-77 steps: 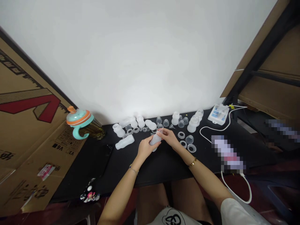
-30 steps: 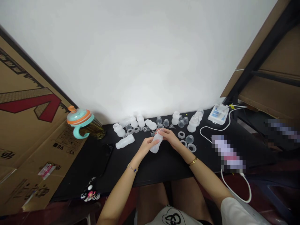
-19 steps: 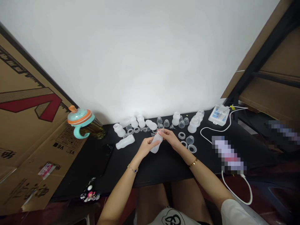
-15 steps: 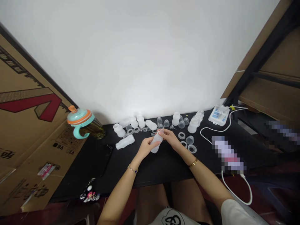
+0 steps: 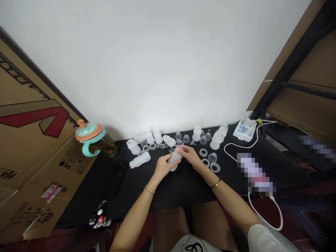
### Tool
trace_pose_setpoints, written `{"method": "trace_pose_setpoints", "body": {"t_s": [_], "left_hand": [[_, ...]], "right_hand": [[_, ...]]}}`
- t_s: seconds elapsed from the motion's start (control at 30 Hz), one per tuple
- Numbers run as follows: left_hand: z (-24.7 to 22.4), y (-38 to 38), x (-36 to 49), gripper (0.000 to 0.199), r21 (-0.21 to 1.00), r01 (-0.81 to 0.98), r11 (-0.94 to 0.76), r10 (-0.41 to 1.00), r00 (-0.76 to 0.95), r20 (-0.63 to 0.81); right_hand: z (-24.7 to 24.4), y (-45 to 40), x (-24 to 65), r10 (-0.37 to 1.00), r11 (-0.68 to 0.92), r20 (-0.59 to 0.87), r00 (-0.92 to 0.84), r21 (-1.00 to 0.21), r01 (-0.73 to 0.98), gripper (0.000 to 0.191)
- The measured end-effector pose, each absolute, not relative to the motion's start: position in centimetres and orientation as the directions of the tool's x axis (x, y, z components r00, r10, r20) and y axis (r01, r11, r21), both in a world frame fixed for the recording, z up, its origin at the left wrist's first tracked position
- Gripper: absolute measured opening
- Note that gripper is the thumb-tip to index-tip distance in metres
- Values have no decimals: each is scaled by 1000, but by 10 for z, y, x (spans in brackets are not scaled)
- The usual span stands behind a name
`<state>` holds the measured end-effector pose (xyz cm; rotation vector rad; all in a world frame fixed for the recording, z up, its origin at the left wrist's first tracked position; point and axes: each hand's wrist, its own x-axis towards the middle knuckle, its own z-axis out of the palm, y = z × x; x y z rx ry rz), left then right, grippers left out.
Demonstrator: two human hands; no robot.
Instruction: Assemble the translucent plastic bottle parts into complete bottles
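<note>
Over the black table, a translucent white baby bottle (image 5: 175,156) is tilted with its top toward the wall. My left hand (image 5: 163,164) is wrapped round its body. At its top end my right hand (image 5: 189,154) has its fingers closed, and a clear nipple (image 5: 181,146) shows beside the fingertips. Whether the nipple is fixed to the bottle I cannot tell, as the fingers partly cover it. A bottle body (image 5: 140,160) lies on its side left of my hands. To the right are clear collar rings (image 5: 215,167) and a dome cap (image 5: 212,157).
Several white bottles (image 5: 157,136) and clear caps (image 5: 186,139) line the wall side. A teal-lidded jug (image 5: 91,134) stands by a cardboard box (image 5: 39,168) at left. At right are a white plastic case (image 5: 245,129), a cable (image 5: 231,144) and a blurred-out phone-like object (image 5: 256,173).
My left fingers have shifted slightly on the bottle, now covering more of its lower body. My right hand stays at the top end. The things on the table have not moved.
</note>
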<state>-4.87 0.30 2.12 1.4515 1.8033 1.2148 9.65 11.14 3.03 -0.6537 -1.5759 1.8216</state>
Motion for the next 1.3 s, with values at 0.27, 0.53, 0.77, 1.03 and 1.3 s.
{"method": "trace_pose_setpoints", "body": {"t_s": [0.27, 0.53, 0.77, 1.03, 1.3], "left_hand": [[18, 2, -48, 59, 762, 631, 143, 916, -376, 139], [18, 2, -42, 60, 668, 712, 214, 895, -417, 158], [19, 1, -39, 59, 622, 746, 239, 879, -438, 187], [16, 2, -38, 57, 786, 611, 99, 887, -412, 208], [19, 5, -46, 48, 996, 4, -87, 922, -379, 82]], "right_hand": [[24, 108, 92, 784, -47, 56, -618, -988, -149, 47], [23, 107, 91, 806, -34, 56, -589, -989, -141, 45], [27, 103, 92, 827, -2, 78, -557, -990, -141, 43], [27, 111, 94, 799, -6, 74, -597, -991, -131, 41], [31, 108, 96, 700, -242, -12, -714, -944, -222, 42]]}}
